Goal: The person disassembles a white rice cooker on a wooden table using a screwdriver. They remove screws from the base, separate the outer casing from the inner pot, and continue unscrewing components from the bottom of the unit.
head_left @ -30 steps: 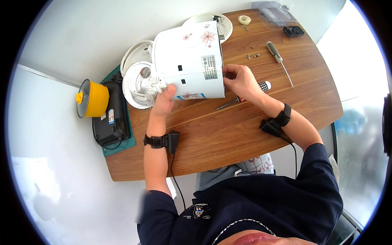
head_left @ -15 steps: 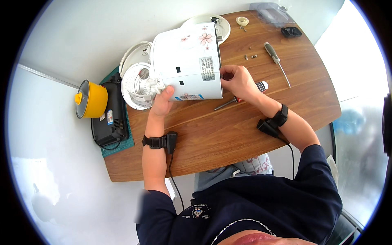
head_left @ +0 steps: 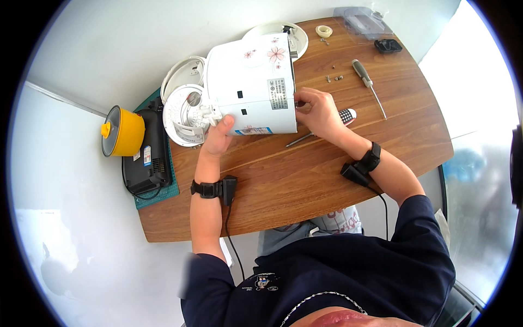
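Note:
A white rice cooker body [head_left: 245, 71] with pink flower prints lies on its side on the wooden table [head_left: 272, 174]. Its round lid [head_left: 175, 109] hangs open at the left end. My left hand [head_left: 218, 137] grips the cooker's lower left edge, thumb on the outside near the hinge and fingers hidden beneath. At the right end, my right hand [head_left: 321, 115] has thumb and forefinger pinched together at the base's rim. What they hold, if anything, is hidden. Just under this hand lies a screwdriver with a dotted handle [head_left: 347, 116].
A grey-handled screwdriver [head_left: 363, 73] and several small screws [head_left: 338, 78] lie to the right. Behind are a white round cover [head_left: 299, 41], a tape roll [head_left: 323, 31] and a black part [head_left: 388, 46]. At left, a yellow pot [head_left: 128, 133] sits by a black appliance [head_left: 150, 171].
The cooker has shifted very slightly to the right. My right forearm has moved a little to the left, its fingers still at the base rim. My left hand keeps its hold.

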Demonstrator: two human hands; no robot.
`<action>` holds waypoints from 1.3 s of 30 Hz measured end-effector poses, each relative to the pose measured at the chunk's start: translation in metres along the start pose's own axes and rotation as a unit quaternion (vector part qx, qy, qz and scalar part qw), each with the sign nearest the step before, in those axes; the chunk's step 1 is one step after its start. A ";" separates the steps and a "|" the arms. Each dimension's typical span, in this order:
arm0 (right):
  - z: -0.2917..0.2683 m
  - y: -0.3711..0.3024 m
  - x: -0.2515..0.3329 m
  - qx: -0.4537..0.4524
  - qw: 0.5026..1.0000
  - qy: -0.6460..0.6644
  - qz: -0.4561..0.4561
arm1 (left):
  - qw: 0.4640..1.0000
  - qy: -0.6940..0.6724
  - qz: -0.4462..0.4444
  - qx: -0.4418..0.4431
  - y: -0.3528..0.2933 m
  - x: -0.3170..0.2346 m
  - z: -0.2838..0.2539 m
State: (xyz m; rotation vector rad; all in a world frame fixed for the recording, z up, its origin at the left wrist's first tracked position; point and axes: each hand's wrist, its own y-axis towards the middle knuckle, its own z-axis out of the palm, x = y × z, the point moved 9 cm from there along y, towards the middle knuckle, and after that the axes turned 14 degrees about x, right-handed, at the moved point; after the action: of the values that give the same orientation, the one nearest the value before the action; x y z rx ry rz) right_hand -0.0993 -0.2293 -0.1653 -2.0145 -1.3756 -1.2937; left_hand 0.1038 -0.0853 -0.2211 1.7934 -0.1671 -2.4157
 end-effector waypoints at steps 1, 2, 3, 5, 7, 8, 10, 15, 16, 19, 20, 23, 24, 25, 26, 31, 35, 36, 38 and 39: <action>-0.001 0.000 0.001 0.001 1.000 0.001 0.000 | 1.000 0.003 -0.001 0.001 0.000 -0.001 0.001; -0.001 0.000 0.002 0.003 1.000 0.002 0.000 | 1.000 0.006 -0.001 0.001 0.001 -0.002 0.001; 0.001 0.000 -0.002 0.005 0.999 0.041 0.014 | 1.000 0.009 -0.002 0.002 0.001 -0.002 0.002; 0.005 -0.001 -0.012 0.008 0.992 0.118 0.043 | 1.000 0.003 0.000 0.006 0.001 -0.001 0.001; 0.006 -0.001 -0.011 0.024 0.993 0.090 0.072 | 1.000 0.004 0.002 0.010 0.001 -0.001 0.002; 0.006 -0.001 -0.011 0.032 0.993 0.077 0.087 | 1.000 0.008 0.003 0.011 0.002 -0.003 0.004; 0.005 -0.001 -0.011 0.034 0.993 0.069 0.093 | 1.000 0.011 0.002 0.013 0.002 -0.004 0.005; 0.005 0.001 -0.014 0.051 0.988 0.080 0.124 | 1.000 0.011 -0.003 0.004 0.001 0.000 0.000; 0.005 0.002 -0.013 0.054 0.988 0.075 0.123 | 1.000 0.010 -0.003 0.004 0.001 0.001 -0.002; 0.005 0.003 -0.013 0.054 0.988 0.081 0.116 | 1.000 0.005 -0.002 0.007 0.000 0.003 -0.006; 0.006 0.003 -0.014 0.052 0.988 0.085 0.114 | 1.000 0.003 -0.001 0.012 0.000 0.003 -0.005; 0.007 0.004 -0.020 0.037 0.990 0.091 0.100 | 1.000 0.003 0.000 0.009 0.000 0.004 -0.004; 0.007 0.004 -0.021 0.040 0.988 0.097 0.110 | 1.000 0.005 0.001 0.005 0.000 0.005 -0.004; 0.007 0.003 -0.021 0.044 0.986 0.106 0.119 | 1.000 0.006 0.002 0.006 0.000 0.004 -0.004; 0.008 0.003 -0.022 0.048 0.984 0.115 0.129 | 1.000 0.007 0.003 0.007 0.000 0.004 -0.005; 0.010 0.004 -0.028 0.057 0.980 0.148 0.123 | 1.000 -0.004 0.001 0.011 0.001 0.004 -0.002; 0.012 0.005 -0.034 0.062 0.972 0.181 0.133 | 1.000 0.005 0.001 0.017 0.002 0.000 0.002; 0.012 0.006 -0.032 0.063 0.975 0.173 0.128 | 1.000 0.018 0.003 0.019 0.002 -0.001 0.002; 0.011 0.007 -0.030 0.064 0.978 0.156 0.119 | 1.000 0.017 0.007 0.025 0.002 -0.003 0.004; 0.010 0.007 -0.030 0.065 0.979 0.153 0.119 | 0.999 0.016 0.009 0.028 0.003 -0.004 0.006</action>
State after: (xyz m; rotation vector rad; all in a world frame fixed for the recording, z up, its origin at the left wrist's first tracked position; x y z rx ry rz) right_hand -0.0916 -0.2407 -0.1945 -1.7433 -1.0158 -1.3032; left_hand 0.0997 -0.0876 -0.2150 1.8454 -0.2506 -2.3907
